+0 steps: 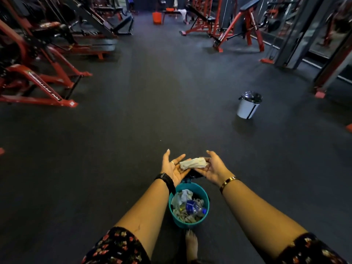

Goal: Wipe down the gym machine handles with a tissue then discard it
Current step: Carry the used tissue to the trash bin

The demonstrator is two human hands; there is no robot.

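Observation:
A crumpled, soiled white tissue (193,163) lies across the fingers of both my hands. My left hand (174,167) is palm up with straight fingers under its left end. My right hand (213,167) holds its right end, palm turned inward, thumb raised. Both hands are just beyond a teal pedal bin (206,197) on the floor below them. Its lid stands open and it holds crumpled tissues and a plastic bottle with a blue label (194,206).
My bare foot (191,244) is at the bin's near side. A white pedal bin with a dark lid (248,105) stands on the dark rubber floor to the right. Red gym machines (38,73) line the left, benches and racks (238,25) the far right.

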